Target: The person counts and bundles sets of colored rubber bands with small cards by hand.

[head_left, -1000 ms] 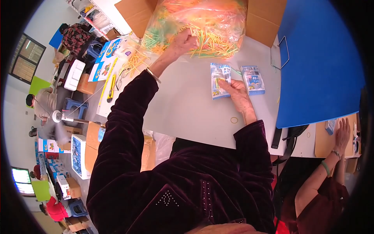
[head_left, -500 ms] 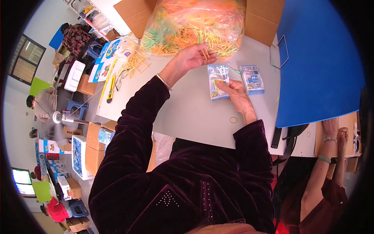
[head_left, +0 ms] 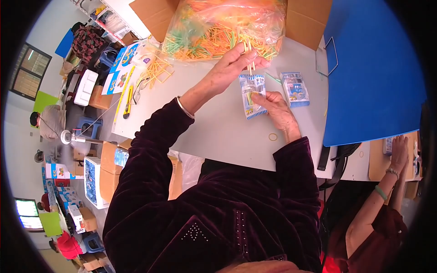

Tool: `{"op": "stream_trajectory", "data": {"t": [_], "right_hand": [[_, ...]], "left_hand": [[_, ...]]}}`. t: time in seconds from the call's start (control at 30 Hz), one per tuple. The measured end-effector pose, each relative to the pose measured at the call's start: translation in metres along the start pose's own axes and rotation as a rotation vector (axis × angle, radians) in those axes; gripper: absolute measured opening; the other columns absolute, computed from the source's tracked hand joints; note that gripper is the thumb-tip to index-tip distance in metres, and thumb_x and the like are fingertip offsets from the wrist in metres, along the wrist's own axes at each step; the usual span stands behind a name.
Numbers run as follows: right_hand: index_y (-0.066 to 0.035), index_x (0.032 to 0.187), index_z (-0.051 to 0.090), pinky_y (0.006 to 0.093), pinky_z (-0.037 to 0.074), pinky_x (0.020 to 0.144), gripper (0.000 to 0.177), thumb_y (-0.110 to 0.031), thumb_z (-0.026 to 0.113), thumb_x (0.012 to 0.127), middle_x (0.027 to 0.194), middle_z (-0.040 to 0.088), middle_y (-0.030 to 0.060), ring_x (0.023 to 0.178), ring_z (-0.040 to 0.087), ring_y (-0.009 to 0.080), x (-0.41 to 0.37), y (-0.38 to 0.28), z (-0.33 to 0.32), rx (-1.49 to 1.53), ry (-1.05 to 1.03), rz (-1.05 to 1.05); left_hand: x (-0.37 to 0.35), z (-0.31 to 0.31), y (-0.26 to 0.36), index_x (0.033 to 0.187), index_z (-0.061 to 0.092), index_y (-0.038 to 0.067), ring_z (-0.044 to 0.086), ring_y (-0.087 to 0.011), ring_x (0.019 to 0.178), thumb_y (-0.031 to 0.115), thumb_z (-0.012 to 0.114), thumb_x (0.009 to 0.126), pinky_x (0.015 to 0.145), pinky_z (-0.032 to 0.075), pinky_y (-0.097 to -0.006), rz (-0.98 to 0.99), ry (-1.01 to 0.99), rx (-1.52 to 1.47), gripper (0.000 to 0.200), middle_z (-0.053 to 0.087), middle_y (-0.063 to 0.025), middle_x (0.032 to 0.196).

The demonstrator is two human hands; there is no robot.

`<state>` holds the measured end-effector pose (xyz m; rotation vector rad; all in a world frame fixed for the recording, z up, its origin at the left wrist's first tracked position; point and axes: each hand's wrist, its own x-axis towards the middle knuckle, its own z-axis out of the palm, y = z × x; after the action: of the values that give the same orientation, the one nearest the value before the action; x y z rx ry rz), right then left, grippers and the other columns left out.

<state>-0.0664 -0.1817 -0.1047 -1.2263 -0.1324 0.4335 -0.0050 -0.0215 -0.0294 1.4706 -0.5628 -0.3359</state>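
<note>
Sticks (head_left: 250, 66): few, pinched in left hand (head_left: 227, 68), at 12 o'clock of packet (head_left: 249, 96).
Packet: held on table (head_left: 218, 127) by right hand (head_left: 275, 104), at its 3 o'clock edge.

Table (head_left: 218, 132), right edge: blue board (head_left: 373, 73) lies over it, with spare packet (head_left: 295, 88) just beside it. Rubber band (head_left: 273, 136) near front edge. Left edge: yellow knife (head_left: 129, 101), leaflets (head_left: 119, 73), loose sticks (head_left: 157, 70). Far edge: cardboard box (head_left: 154, 16).
</note>
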Motion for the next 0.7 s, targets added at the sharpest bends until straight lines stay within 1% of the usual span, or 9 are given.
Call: {"op": "stream_trajectory", "data": {"t": [0.03,0.07,0.13,0.27,0.33,0.47,0.53,0.67,0.7], "right_hand": [[-0.001,0.096,0.063,0.0217,0.045,0.068,0.026,-0.023,0.061,0.083,0.083,0.063,0.0007,0.072,0.056,0.0059,0.002,0.002,-0.002,-0.007,-0.016,-0.001],[-0.001,0.099,0.062,0.0228,0.046,0.068,0.025,-0.021,0.060,0.084,0.085,0.062,0.0005,0.074,0.058,0.0067,0.002,0.003,-0.003,-0.013,-0.032,-0.003],[-0.001,0.099,0.062,0.0227,0.046,0.068,0.025,-0.021,0.060,0.084,0.085,0.062,0.0005,0.074,0.058,0.0067,0.001,0.002,-0.002,-0.012,-0.029,0.006],[-0.001,0.098,0.062,0.0228,0.046,0.068,0.024,-0.021,0.061,0.084,0.085,0.062,0.0008,0.074,0.057,0.0067,-0.001,-0.001,-0.001,0.020,-0.048,0.017],[-0.001,0.097,0.062,0.0229,0.046,0.068,0.024,-0.020,0.061,0.084,0.085,0.062,0.0009,0.074,0.057,0.0068,-0.001,0.001,-0.003,-0.002,-0.043,0.011],[-0.002,0.096,0.063,0.0231,0.047,0.069,0.022,-0.020,0.061,0.083,0.084,0.063,0.0013,0.074,0.058,0.0072,-0.001,0.001,-0.001,0.001,-0.043,0.004],[-0.002,0.097,0.063,0.0232,0.046,0.069,0.022,-0.020,0.062,0.083,0.084,0.063,0.0013,0.074,0.058,0.0072,-0.002,-0.002,0.000,0.020,-0.039,0.003],[-0.002,0.097,0.063,0.0228,0.046,0.070,0.022,-0.019,0.062,0.083,0.085,0.063,0.0010,0.076,0.057,0.0072,-0.002,0.001,-0.002,0.039,-0.023,0.002],[-0.002,0.097,0.063,0.0228,0.046,0.070,0.022,-0.019,0.062,0.083,0.085,0.063,0.0010,0.076,0.057,0.0072,-0.001,0.002,-0.002,0.040,-0.020,0.007]], "left_hand": [[-0.001,0.000,-0.001,0.102,0.040,0.000,0.055,-0.0156,0.101,0.025,0.039,0.095,0.086,0.042,-0.0280,0.045,-0.013,0.011,0.026,0.060,-0.0140,0.103],[-0.002,0.000,-0.001,0.102,0.040,0.000,0.055,-0.0156,0.101,0.025,0.039,0.095,0.086,0.042,-0.0280,0.045,-0.013,0.012,0.026,0.060,-0.0140,0.103],[-0.007,0.002,0.000,0.103,0.040,0.000,0.054,-0.0132,0.098,0.024,0.038,0.095,0.086,0.041,-0.0263,0.085,-0.065,0.101,0.025,0.060,-0.0120,0.103],[-0.015,0.004,-0.011,0.102,0.041,0.001,0.053,-0.0111,0.095,0.023,0.038,0.095,0.086,0.040,-0.0261,0.072,-0.072,0.030,0.023,0.060,-0.0110,0.104],[-0.020,0.006,-0.011,0.099,0.044,0.002,0.051,-0.0100,0.093,0.023,0.040,0.094,0.086,0.040,-0.0266,0.102,-0.101,0.097,0.021,0.059,-0.0098,0.105],[-0.021,0.001,-0.011,0.099,0.047,0.003,0.050,-0.0101,0.094,0.023,0.041,0.094,0.086,0.040,-0.0270,0.088,-0.106,0.132,0.021,0.058,-0.0075,0.104],[-0.023,-0.005,-0.011,0.108,0.046,0.004,0.050,-0.0129,0.101,0.023,0.039,0.095,0.089,0.038,-0.0277,0.081,-0.119,0.242,0.024,0.056,-0.0098,0.110],[-0.024,-0.006,-0.006,0.114,0.045,0.003,0.050,-0.0139,0.101,0.024,0.040,0.095,0.089,0.039,-0.0286,0.105,-0.124,0.259,0.029,0.055,-0.0081,0.109],[-0.026,-0.003,0.001,0.116,0.044,0.003,0.050,-0.0142,0.101,0.025,0.039,0.095,0.089,0.039,-0.0284,0.047,-0.152,0.382,0.031,0.055,-0.0075,0.108]]}}
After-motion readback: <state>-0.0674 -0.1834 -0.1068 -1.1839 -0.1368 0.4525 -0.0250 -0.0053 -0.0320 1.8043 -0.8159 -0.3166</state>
